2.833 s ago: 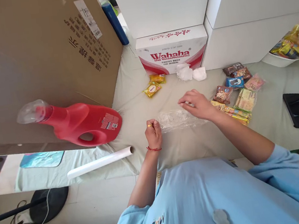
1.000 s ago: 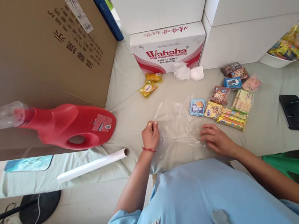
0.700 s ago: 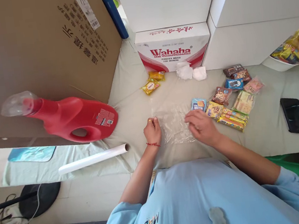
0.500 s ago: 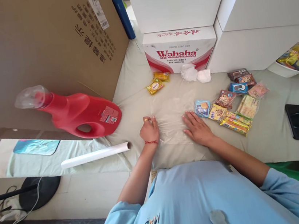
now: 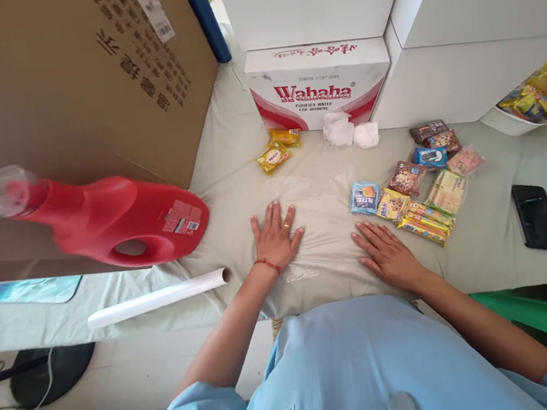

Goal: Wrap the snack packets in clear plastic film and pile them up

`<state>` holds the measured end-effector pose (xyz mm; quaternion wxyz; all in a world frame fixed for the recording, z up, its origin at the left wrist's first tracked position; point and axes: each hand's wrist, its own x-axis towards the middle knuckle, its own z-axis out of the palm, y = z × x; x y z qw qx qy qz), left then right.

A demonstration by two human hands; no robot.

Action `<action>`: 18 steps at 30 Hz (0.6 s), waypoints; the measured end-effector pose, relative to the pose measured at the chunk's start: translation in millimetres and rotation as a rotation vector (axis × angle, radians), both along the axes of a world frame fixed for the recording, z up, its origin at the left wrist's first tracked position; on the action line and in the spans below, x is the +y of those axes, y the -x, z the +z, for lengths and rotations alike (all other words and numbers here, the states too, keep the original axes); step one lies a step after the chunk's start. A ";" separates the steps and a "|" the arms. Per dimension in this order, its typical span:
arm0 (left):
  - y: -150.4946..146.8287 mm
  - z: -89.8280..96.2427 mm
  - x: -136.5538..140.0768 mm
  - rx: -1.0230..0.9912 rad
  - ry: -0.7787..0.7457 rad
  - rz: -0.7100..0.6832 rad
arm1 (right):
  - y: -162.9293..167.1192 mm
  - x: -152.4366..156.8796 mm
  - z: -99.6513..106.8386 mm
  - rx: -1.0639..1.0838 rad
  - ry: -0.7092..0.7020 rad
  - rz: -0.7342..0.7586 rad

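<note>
Clear plastic film (image 5: 322, 209) lies flat on the cloth-covered table between my hands. My left hand (image 5: 278, 238) rests palm down at the film's left edge, fingers spread, a ring on one finger. Palm down too, my right hand (image 5: 385, 251) lies to the right of the film with its fingers stretched out. Just beyond it are a blue snack packet (image 5: 364, 198), a yellow cookie packet (image 5: 392, 204) and yellow stick-shaped packets (image 5: 424, 224). Neither hand holds anything.
A red jug (image 5: 129, 217) and a white roll (image 5: 159, 298) lie left. Yellow packets (image 5: 274, 156) and crumpled tissues (image 5: 338, 130) sit before the Wahaha box (image 5: 319, 91). More snacks (image 5: 407, 178), a phone (image 5: 537, 217) and a white tub (image 5: 509, 122) are right.
My left hand has gone from curled fingers to spread flat on the table. My right hand has slid nearer to me and slightly right. The view has shifted a little.
</note>
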<state>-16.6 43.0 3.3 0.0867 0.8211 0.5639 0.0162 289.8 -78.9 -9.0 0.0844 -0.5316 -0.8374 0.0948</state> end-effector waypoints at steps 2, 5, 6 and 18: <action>7.3 -1.6 -1.7 0.036 0.024 0.035 | -21.4 -19.9 -0.1 -0.011 0.013 -0.051; 12.5 -1.0 -7.8 0.045 0.044 0.054 | -50.5 -40.4 11.5 0.036 0.004 -0.117; 12.7 -0.3 -9.7 0.040 0.051 0.056 | -58.2 -39.9 18.9 0.059 -0.013 -0.142; 14.3 -4.0 -12.1 -0.088 0.034 0.064 | 100.0 271.7 77.3 0.038 -0.115 0.260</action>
